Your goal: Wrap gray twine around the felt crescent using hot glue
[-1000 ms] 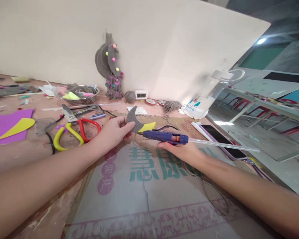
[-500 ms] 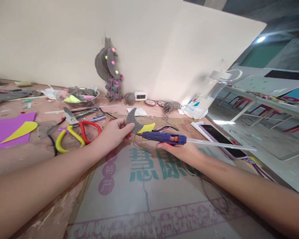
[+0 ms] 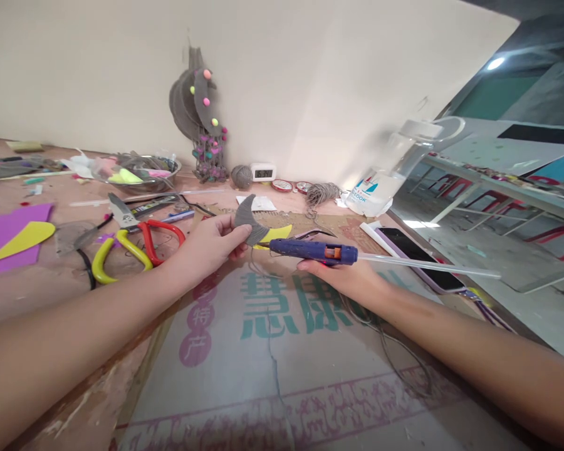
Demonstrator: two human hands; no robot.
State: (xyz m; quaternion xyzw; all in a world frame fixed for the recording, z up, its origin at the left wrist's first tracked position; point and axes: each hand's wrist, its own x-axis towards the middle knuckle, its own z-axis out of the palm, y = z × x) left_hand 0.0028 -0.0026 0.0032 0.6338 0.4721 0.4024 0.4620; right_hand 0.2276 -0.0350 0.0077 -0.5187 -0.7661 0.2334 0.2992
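Observation:
Between the thumb and fingers of my left hand [image 3: 220, 241] is a crescent piece [image 3: 248, 219] wrapped in grey yarn, its yellow part [image 3: 280, 235] showing at the right. My right hand [image 3: 343, 279] is closed around a blue hot glue gun [image 3: 305, 250], whose handle is mostly hidden. The gun's nozzle is at the crescent's lower edge; I cannot tell whether it touches. A clear glue stick [image 3: 432, 264] juts out of the gun's back. Loose grey yarn [image 3: 404, 351] trails below my right hand.
Yellow-handled pliers [image 3: 122, 257] and red-handled ones [image 3: 157, 241] lie left of my left hand. A phone [image 3: 418, 257] and a water bottle [image 3: 380, 169] are at the right. At the back are a bowl [image 3: 157, 181], a clock [image 3: 263, 172] and a yarn ball [image 3: 241, 176]. Printed cardboard [image 3: 225, 388] covers the front.
The view has shifted slightly, so most things sit a little further left. Both hands keep their holds, and the glue gun's nozzle stays close to the crescent's lower edge.

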